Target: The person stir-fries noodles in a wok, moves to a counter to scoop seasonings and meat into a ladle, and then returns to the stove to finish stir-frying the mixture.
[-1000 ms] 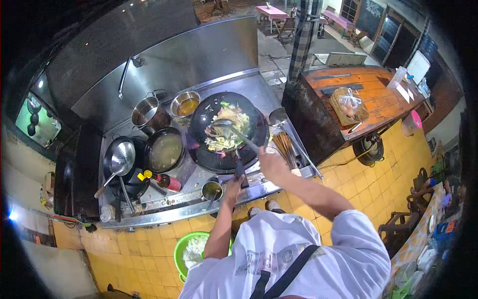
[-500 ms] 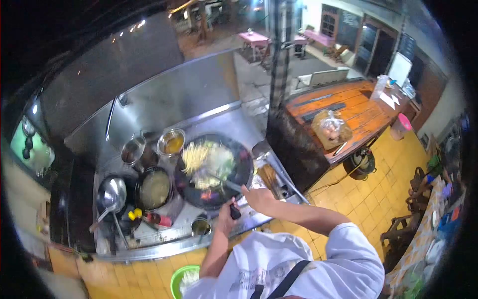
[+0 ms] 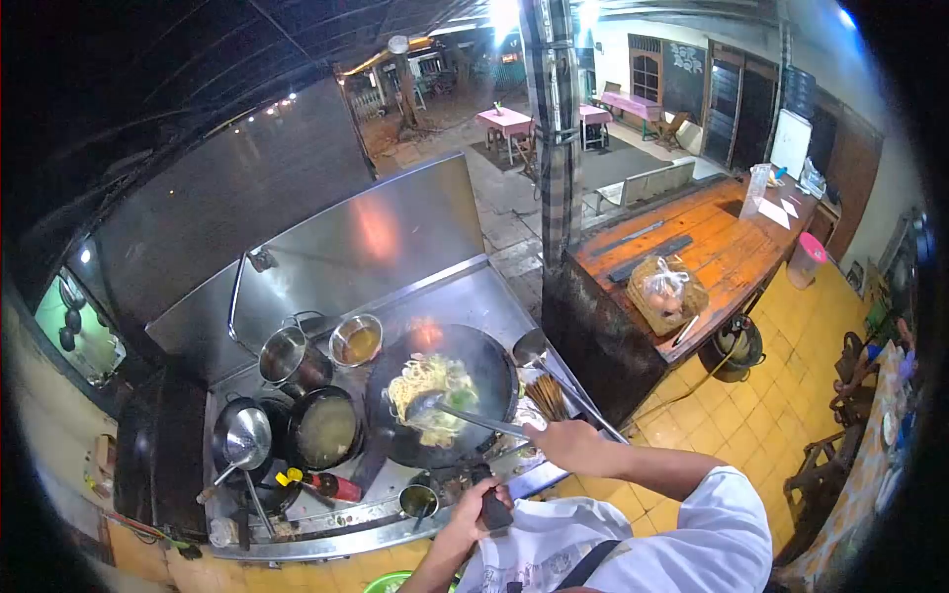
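A large black wok (image 3: 395, 346) sits on the steel stove, with pale noodles (image 3: 450, 420) and bits of green inside and steam rising off them. My left hand (image 3: 481, 511) is closed round the wok's thick black handle (image 3: 497, 509) at the near side. My right hand (image 3: 570, 447) grips the long metal shaft of a ladle (image 3: 484, 422), whose rounded head lies among the noodles. A small orange flame (image 3: 426, 332) glows at the wok's far rim.
Left of the wok stand a pan of cloudy liquid (image 3: 327, 432), a steel pot (image 3: 289, 358), a bowl of yellowish liquid (image 3: 357, 342), a skimmer (image 3: 246, 439) and a red bottle (image 3: 336, 487). A bamboo brush (image 3: 547, 398) lies right. Beyond is a wooden table (image 3: 712, 242).
The ladle's head has moved into the noodles, which are now more mixed together. A flame has appeared at the far rim. The whole view has shifted slightly.
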`<action>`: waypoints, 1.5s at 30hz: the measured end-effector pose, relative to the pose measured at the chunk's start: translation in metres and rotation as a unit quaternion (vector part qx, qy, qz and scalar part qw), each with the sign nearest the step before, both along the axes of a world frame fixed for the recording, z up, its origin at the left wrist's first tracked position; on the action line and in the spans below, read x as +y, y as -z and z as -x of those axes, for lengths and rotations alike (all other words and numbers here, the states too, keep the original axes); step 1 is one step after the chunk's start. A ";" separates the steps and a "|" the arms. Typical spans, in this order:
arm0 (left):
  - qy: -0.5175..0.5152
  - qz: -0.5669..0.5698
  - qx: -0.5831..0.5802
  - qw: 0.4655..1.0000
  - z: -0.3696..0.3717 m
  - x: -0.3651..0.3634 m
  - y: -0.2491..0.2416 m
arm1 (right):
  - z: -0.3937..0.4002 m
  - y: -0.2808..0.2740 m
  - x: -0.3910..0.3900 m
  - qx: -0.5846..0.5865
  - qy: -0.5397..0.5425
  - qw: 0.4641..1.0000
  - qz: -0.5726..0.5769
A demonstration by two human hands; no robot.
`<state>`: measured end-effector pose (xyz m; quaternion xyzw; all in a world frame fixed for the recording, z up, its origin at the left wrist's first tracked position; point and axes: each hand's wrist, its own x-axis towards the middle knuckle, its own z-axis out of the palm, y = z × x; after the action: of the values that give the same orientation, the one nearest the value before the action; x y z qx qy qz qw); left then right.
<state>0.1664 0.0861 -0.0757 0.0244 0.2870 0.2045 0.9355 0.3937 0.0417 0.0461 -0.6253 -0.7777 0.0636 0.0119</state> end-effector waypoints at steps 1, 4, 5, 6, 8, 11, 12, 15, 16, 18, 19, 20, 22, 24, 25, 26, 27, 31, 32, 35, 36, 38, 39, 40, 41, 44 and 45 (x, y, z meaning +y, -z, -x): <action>0.020 -0.064 0.061 0.996 0.005 0.006 -0.009 | 0.000 0.002 -0.001 -0.009 -0.021 1.000 -0.001; -0.021 -0.167 0.100 0.981 0.014 0.033 -0.005 | -0.007 0.021 -0.010 -0.022 -0.048 0.999 0.010; -0.074 -0.049 0.095 0.992 0.015 0.046 0.013 | -0.008 0.026 -0.006 -0.024 -0.046 0.999 0.001; -0.067 -0.100 0.130 0.984 0.016 0.042 0.029 | -0.004 0.028 -0.006 -0.020 -0.053 0.998 0.004; -0.041 -0.173 0.192 0.965 0.000 0.000 -0.008 | 0.001 0.027 0.000 -0.013 0.050 0.996 0.067; 0.036 0.014 0.115 0.993 -0.007 -0.034 -0.045 | -0.012 0.015 0.005 -0.009 0.106 0.989 0.101; 0.032 -0.004 0.153 0.988 -0.007 -0.033 -0.050 | -0.020 0.007 0.003 -0.006 0.101 0.993 0.062; -0.015 -0.212 0.140 0.967 0.010 -0.004 0.038 | -0.023 -0.014 -0.003 0.072 0.107 0.991 -0.023; -0.052 -0.221 0.139 0.964 0.013 0.011 0.076 | -0.017 -0.007 -0.001 0.080 0.116 0.990 -0.030; -0.090 -0.192 0.172 0.962 0.011 0.039 0.106 | -0.001 0.039 0.015 0.081 0.120 0.989 -0.026; -0.098 -0.176 0.176 0.963 0.007 0.046 0.105 | 0.004 0.067 0.025 0.075 0.137 0.987 -0.037; -0.114 -0.178 0.173 0.962 0.004 0.050 0.109 | 0.008 0.098 0.037 0.043 0.135 0.990 -0.025; -0.136 -0.181 0.163 0.960 -0.003 0.054 0.107 | 0.011 0.129 0.057 0.011 0.117 0.993 0.004; -0.129 -0.175 0.223 0.950 -0.004 0.053 0.097 | -0.002 0.129 0.063 0.025 0.109 0.993 0.025; -0.133 -0.176 0.223 0.949 -0.003 0.059 0.103 | -0.003 0.113 0.068 0.045 0.108 0.992 0.045; -0.131 -0.180 0.210 0.952 -0.003 0.061 0.111 | -0.009 0.095 0.065 0.062 0.133 0.987 0.070; -0.130 -0.180 0.198 0.955 -0.002 0.056 0.114 | -0.008 0.091 0.059 0.061 0.127 0.987 0.075; -0.148 -0.166 0.193 0.956 -0.004 0.053 0.106 | 0.014 0.130 0.048 0.187 0.209 0.960 -0.016; -0.136 -0.155 0.205 0.957 -0.004 0.052 0.099 | 0.011 0.157 0.062 0.301 0.202 0.930 0.060; -0.118 -0.128 0.205 0.963 -0.003 0.055 0.113 | -0.006 0.116 0.086 0.532 0.226 0.763 0.288; -0.114 -0.127 0.191 0.967 -0.002 0.056 0.113 | -0.018 0.115 0.087 0.362 0.030 0.929 0.071; -0.112 -0.154 0.204 0.960 -0.001 0.055 0.111 | -0.024 0.079 0.070 0.302 0.028 0.950 0.074; -0.109 -0.178 0.216 0.954 -0.002 0.056 0.107 | -0.027 0.058 0.062 0.239 0.030 0.967 0.077; -0.103 -0.171 0.227 0.953 -0.003 0.056 0.101 | -0.025 0.043 0.057 0.204 0.042 0.973 0.103; -0.103 -0.169 0.225 0.954 -0.002 0.057 0.102 | -0.019 0.047 0.057 0.202 0.043 0.973 0.104; -0.078 -0.194 0.194 0.958 -0.002 0.063 0.119 | 0.019 0.056 0.058 0.070 0.136 0.979 0.136; -0.075 -0.191 0.193 0.960 -0.002 0.066 0.118 | 0.023 0.082 0.062 0.069 0.118 0.985 0.110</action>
<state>0.1679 0.1521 -0.1938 0.2200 0.4185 0.3165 0.8224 0.3704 0.1036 -0.0359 -0.7043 -0.6842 0.1895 0.0041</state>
